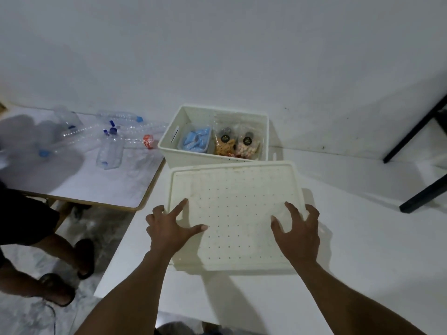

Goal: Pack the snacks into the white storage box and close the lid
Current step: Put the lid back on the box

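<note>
The white storage box (169, 143) stands open on the white table, near the wall. Inside it are a clear tub of blue packets (196, 140) on the left and two clear snack bags, one with tan sticks (225, 145) and one with pale round pieces (246, 145). The perforated white lid (232, 201) is just in front of the box, its near edge casting a shadow on the table. My left hand (169, 228) grips the lid's left edge with thumb and forefinger spread on top. My right hand (298, 228) grips its right edge, fingers spread.
A lower table (79, 180) to the left carries several empty plastic bottles (110, 151). Another person's legs in sandals (60, 269) stand at the lower left. A black frame (416, 126) leans at the right. The wall runs close behind the box.
</note>
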`<action>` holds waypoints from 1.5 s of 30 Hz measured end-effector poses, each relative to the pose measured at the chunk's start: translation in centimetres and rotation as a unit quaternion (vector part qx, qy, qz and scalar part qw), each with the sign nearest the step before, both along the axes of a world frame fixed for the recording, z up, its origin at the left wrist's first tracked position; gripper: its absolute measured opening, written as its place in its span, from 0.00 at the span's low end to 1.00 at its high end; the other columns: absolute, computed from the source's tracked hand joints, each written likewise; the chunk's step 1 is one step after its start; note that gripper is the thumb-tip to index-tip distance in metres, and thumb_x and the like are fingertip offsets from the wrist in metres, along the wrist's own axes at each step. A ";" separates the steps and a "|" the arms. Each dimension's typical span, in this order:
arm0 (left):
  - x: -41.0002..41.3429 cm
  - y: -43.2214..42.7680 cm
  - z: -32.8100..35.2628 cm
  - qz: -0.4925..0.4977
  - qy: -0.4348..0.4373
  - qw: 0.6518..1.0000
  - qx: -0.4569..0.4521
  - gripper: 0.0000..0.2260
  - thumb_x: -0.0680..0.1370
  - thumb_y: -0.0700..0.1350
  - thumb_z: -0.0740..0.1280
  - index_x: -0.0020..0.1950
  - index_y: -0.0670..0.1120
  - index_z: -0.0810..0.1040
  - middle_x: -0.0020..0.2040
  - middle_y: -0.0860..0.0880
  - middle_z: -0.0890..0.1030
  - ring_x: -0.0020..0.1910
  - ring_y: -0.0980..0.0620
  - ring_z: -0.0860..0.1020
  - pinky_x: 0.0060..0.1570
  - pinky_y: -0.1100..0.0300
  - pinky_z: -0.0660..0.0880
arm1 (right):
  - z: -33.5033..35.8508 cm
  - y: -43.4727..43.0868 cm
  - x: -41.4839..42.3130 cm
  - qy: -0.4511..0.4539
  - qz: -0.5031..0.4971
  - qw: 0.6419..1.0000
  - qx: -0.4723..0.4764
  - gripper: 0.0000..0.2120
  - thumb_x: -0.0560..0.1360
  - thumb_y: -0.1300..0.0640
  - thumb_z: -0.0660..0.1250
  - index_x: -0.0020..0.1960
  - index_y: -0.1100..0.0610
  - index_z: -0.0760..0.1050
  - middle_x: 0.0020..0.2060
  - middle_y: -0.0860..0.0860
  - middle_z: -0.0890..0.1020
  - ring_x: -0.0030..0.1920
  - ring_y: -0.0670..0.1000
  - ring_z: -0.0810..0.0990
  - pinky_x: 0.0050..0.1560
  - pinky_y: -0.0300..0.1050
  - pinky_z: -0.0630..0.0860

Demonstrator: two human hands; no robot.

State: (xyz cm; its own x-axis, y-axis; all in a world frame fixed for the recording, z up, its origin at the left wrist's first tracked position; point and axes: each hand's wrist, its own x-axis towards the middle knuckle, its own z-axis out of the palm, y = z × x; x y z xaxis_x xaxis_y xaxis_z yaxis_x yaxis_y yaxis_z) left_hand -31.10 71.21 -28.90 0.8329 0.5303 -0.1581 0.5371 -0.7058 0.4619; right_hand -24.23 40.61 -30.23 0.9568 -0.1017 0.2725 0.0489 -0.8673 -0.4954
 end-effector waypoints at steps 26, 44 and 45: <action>28.7 14.4 7.0 -0.078 -0.125 0.989 0.035 0.46 0.61 0.77 0.68 0.75 0.63 0.64 0.77 0.42 0.58 0.75 0.38 0.58 0.67 0.38 0.69 | 5.4 14.1 24.8 0.014 -0.056 0.998 0.034 0.28 0.71 0.41 0.71 0.69 0.49 0.74 0.66 0.60 0.69 0.61 0.63 0.74 0.62 0.58 0.72; 30.8 15.9 2.1 -0.096 -0.060 0.989 0.093 0.42 0.65 0.80 0.60 0.74 0.60 0.66 0.69 0.39 0.68 0.69 0.38 0.69 0.64 0.43 0.71 | 2.3 16.7 26.6 0.022 -0.115 0.986 -0.116 0.24 0.70 0.37 0.66 0.62 0.47 0.77 0.57 0.58 0.75 0.55 0.60 0.75 0.57 0.56 0.71; 30.6 15.9 2.2 -0.094 -0.058 0.990 0.087 0.42 0.65 0.79 0.61 0.74 0.60 0.66 0.69 0.39 0.68 0.68 0.38 0.69 0.64 0.43 0.71 | 2.4 16.7 26.5 0.024 -0.115 0.986 -0.115 0.23 0.70 0.37 0.66 0.62 0.47 0.77 0.57 0.58 0.76 0.55 0.60 0.75 0.57 0.56 0.70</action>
State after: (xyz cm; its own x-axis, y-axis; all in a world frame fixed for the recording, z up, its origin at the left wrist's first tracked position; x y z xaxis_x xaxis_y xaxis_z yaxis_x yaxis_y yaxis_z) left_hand -0.48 87.07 -26.69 0.9269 0.3744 0.0244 0.3387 -0.8629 0.3752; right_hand 2.25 57.35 -27.85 0.9279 -0.2589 0.2682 -0.1817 -0.9424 -0.2810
